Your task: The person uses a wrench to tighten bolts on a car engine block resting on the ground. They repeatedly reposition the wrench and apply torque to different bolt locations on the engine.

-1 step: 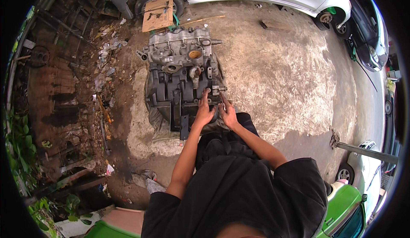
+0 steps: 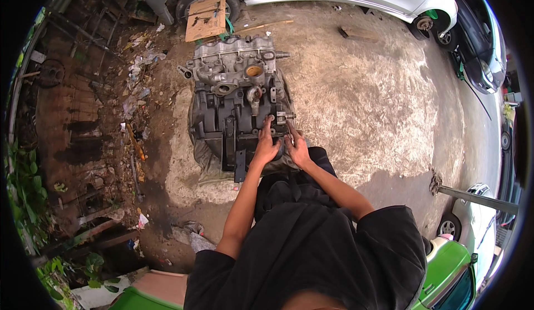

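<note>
A dark engine block (image 2: 214, 118) lies on a dark cloth (image 2: 207, 168) on the ground before me, its silver cylinder head (image 2: 233, 51) at the far end. My left hand (image 2: 266, 147) rests at the block's near right part, fingers stretched forward, fingertips beside a small silver metal fitting (image 2: 283, 117). Close by, my right hand (image 2: 297, 147) reaches along the block's right edge, its index finger extended to that fitting. The other right-hand fingers are partly hidden. Left of my hands, a dark metal bracket (image 2: 240, 165) sticks out toward me.
Cardboard (image 2: 204, 20) with small parts on it stands by a silver car's wheel (image 2: 192, 1). Litter (image 2: 136, 93) and scrap lie along the left. A wooden block (image 2: 357, 34) sits on the concrete at the far right. A metal post (image 2: 478, 198) juts in at the right.
</note>
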{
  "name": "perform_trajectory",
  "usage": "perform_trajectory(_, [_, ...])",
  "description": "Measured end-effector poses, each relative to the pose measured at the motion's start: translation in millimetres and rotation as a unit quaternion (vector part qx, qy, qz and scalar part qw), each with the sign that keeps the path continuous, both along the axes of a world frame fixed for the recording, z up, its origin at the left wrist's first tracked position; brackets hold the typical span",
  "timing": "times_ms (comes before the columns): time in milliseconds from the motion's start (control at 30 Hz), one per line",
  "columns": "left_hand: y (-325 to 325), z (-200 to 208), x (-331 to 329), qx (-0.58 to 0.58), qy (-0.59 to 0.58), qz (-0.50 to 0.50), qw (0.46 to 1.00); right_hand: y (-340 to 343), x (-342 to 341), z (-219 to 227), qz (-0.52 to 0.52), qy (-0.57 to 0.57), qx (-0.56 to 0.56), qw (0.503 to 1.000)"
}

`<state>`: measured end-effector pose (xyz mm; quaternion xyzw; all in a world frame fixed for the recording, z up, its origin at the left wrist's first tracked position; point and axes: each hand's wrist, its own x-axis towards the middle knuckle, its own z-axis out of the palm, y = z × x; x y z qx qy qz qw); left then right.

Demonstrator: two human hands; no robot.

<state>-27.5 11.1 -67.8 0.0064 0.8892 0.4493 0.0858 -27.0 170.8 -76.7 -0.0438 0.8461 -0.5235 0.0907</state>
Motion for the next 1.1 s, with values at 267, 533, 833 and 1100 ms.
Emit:
perform_trajectory(267, [-2, -2, 0, 0.007, -0.025, -0.008, 1.0, -1, -46, 17, -0.006, 0.102, 0.07, 0.992])
perform_trajectory(533, [-2, -3, 1, 0.017, -0.017, -0.002, 1.0, 0, -94, 24, -0.017, 0.085, 0.134, 0.987])
perform_trajectory(833, [-2, -5, 1, 0.016, -0.015, -0.003, 1.0, 2, -159, -40, 0.077, -0.036, 0.203, 0.976])
perform_trajectory(1100, [-4, -7, 1, 0.032, -0.019, 0.0, 0.999, -7, -156, -34, 0.042, -0.052, 0.277, 0.958])
